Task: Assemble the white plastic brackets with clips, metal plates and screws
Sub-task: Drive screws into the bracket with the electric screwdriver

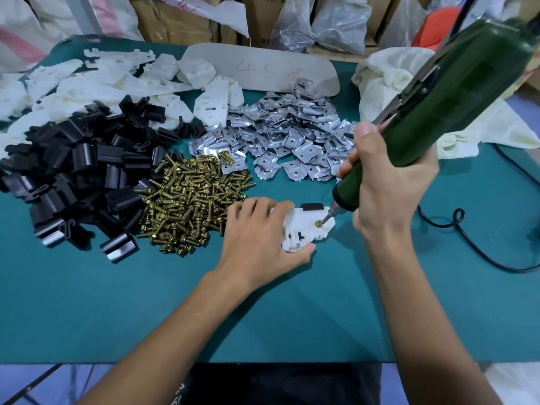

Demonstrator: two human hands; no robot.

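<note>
On the table (263, 317), just in front of you, the bracket (306, 226) lies flat, with a black clip (312, 206) at its far edge. Your left hand (260, 238) grips it, with the fingers over the top and the thumb against the near edge. Your right hand (388, 182) is wrapped around the driver (438, 112), and the bit (328, 214) sits on the head of the screw (318, 223) at the right end of the bracket.

The driver leans clearly toward your right. I think you should bring it more upright first, so that the bit is in one line with the screw and does not slip out of the head. Press down lightly and evenly. Hold the bracket firmly against the table, so it cannot turn with the screw, and leave your left fingers well away from the bit. Stop as soon as the head sits down, because the plastic may crack.
</note>
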